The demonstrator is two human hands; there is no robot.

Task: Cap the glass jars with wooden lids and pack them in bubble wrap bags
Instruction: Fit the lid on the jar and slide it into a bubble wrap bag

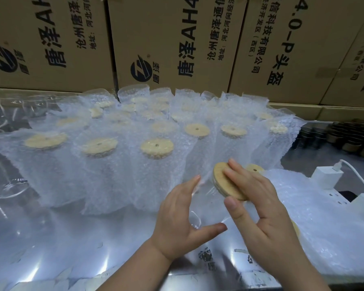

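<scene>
Bubble wrap bags hold wooden-lidded jars.

**Bright, Even Light With Patches of Glare**

Cool, even light falls from above; shadows are faint. Below and left of the wooden lid, the glossy desk throws back white streaks of glare. The glass jar just below-left of the lid is a smeared outline, and the left hand holding it is softly blurred. Above the lid, cardboard boxes bow with wide-angle distortion.
</scene>
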